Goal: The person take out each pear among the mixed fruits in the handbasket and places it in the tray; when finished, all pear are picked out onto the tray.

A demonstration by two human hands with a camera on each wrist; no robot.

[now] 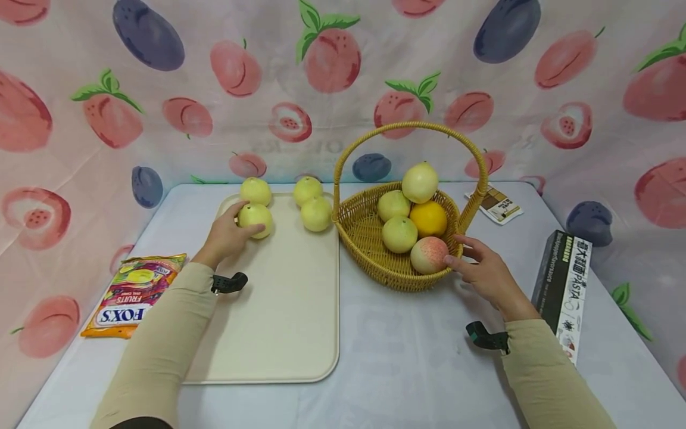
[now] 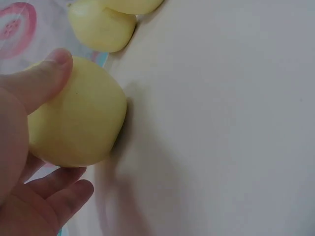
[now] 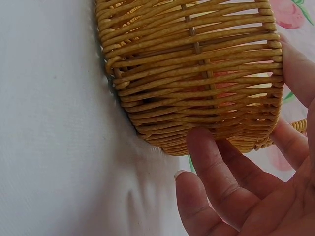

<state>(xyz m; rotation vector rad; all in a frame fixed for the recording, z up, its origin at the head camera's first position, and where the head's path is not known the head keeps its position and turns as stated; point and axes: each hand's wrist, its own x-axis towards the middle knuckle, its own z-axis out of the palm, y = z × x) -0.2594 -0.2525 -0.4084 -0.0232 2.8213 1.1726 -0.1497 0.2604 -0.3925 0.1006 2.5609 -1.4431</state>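
My left hand (image 1: 227,233) grips a round yellow-green pear (image 2: 81,115) at the far left of the beige tray (image 1: 273,322), thumb on one side and fingers on the other. Right behind it is another pear (image 1: 255,190), and two more pears (image 1: 316,214) stand together near the tray's far right corner. With the right hand (image 1: 490,275) I hold the wicker basket (image 3: 197,78) at its right side, thumb at the rim and fingers against the outer wall. Inside the basket lie three pears (image 1: 420,182), an orange (image 1: 432,215) and a pink peach (image 1: 430,255), the peach close to my thumb.
A bag of Fox's candy (image 1: 134,295) lies left of the tray. To the right is a black and white pasta box (image 1: 565,286), with a small pouch (image 1: 498,205) behind the basket's right side. The basket's tall handle (image 1: 409,126) arches over the fruit. A fruit-print cloth (image 1: 225,119) hangs behind.
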